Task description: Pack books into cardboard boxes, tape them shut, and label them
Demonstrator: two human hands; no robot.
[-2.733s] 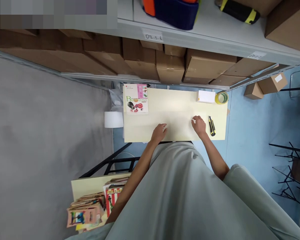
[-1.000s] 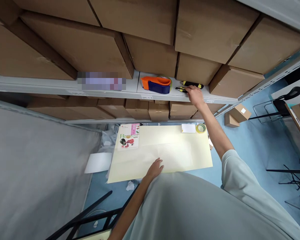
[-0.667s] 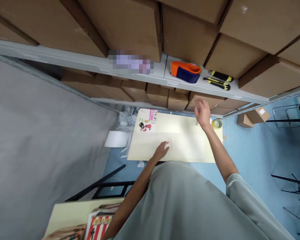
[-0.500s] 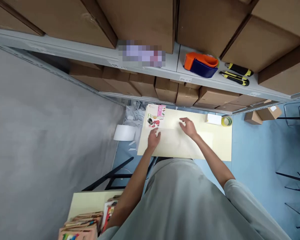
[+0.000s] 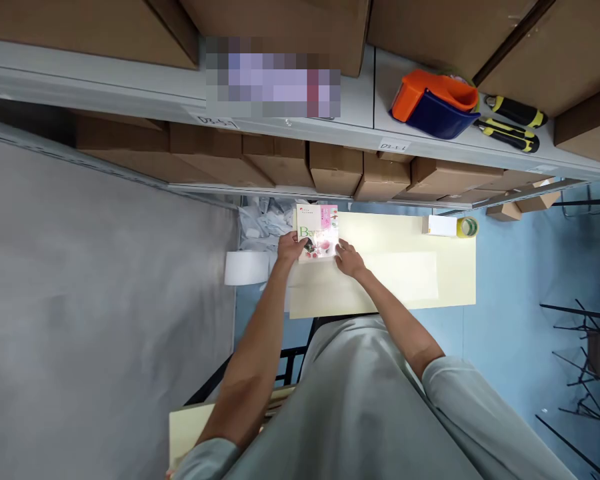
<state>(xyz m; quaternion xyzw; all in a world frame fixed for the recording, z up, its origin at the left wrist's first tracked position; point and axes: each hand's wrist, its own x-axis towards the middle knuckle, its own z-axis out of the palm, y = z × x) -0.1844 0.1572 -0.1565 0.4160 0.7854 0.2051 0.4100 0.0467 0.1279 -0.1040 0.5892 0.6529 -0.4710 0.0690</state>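
A white and pink book (image 5: 318, 230) with fruit pictures on its cover is at the left end of the pale yellow table (image 5: 380, 233). My left hand (image 5: 291, 247) grips its left edge, the thumb on top of the cover. At the book's right edge is my right hand (image 5: 349, 258), its fingers closed on that side. A translucent white sheet (image 5: 405, 275) lies flat on the table to the right of my right hand.
A white box (image 5: 441, 225) and a yellow tape roll (image 5: 467, 227) sit at the table's back right. White wrapping (image 5: 263, 227) and a white roll (image 5: 247, 268) are at left. Overhead, a shelf (image 5: 350, 100) holds cartons, an orange-blue tape dispenser (image 5: 437, 103) and cutters (image 5: 515, 123).
Both hands have closed on the book's sides; my right hand has moved left to reach it. The view has shifted, and the translucent sheet shows more plainly.
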